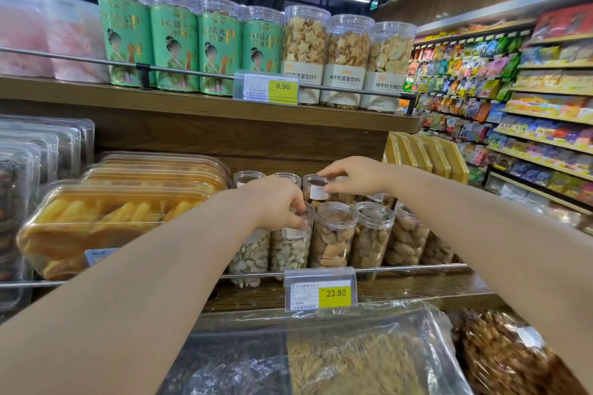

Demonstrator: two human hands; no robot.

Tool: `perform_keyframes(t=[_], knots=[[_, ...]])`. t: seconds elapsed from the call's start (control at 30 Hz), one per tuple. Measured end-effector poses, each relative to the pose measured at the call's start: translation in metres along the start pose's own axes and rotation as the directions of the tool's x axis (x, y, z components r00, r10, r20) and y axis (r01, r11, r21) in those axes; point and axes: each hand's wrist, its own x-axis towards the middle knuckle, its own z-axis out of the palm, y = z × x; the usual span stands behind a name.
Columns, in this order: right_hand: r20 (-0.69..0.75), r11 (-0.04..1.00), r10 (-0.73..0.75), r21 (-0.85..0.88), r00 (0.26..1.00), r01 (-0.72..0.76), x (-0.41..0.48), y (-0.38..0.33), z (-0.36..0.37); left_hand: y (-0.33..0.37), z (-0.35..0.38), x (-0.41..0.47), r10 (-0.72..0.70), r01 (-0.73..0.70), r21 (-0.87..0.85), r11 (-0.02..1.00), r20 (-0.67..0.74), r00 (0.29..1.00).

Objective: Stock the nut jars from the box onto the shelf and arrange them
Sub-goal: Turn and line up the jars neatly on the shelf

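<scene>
Clear plastic nut jars stand in rows on the middle wooden shelf (401, 290). My left hand (276, 202) grips the lid of a front-row pistachio jar (290, 245). My right hand (351, 176) reaches further back and pinches the top of a back-row jar (316, 191) that carries a small white label. To the right in the front row stand an almond jar (333, 236) and two more nut jars (372, 237). Another pistachio jar (250, 253) is partly hidden under my left forearm. No box is in view.
Trays of dried mango (106, 215) crowd the shelf on the left. A metal rail with a 23.80 price tag (319, 293) runs along the shelf front. Tall biscuit jars (305, 51) fill the upper shelf. Bagged bulk goods (353, 359) lie below. A snack aisle (513, 99) is on the right.
</scene>
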Motion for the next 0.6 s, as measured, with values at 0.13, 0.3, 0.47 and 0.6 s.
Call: perform_keyframes(t=[0.13, 0.3, 0.47, 0.6], knots=[[0.014, 0.998, -0.044, 0.034, 0.999, 0.044, -0.04, -0.017, -0.014, 0.003, 0.0, -0.001, -0.021, 0.02, 0.012, 1.0, 0.006, 1.0], [0.103, 0.974, -0.028, -0.221, 0.994, 0.05, -0.065, -0.032, 0.0, 0.006, 0.0, -0.003, -0.032, 0.032, 0.008, 0.999, -0.008, 0.999], [0.121, 0.976, -0.03, -0.21, 0.992, 0.055, -0.074, -0.032, 0.001, 0.006, 0.0, -0.002, -0.027, 0.027, 0.013, 1.0, -0.011, 1.0], [0.006, 0.941, -0.06, -0.334, 0.998, 0.058, -0.064, -0.033, 0.009, 0.004, 0.001, -0.003, -0.033, 0.033, 0.018, 0.999, -0.015, 0.999]])
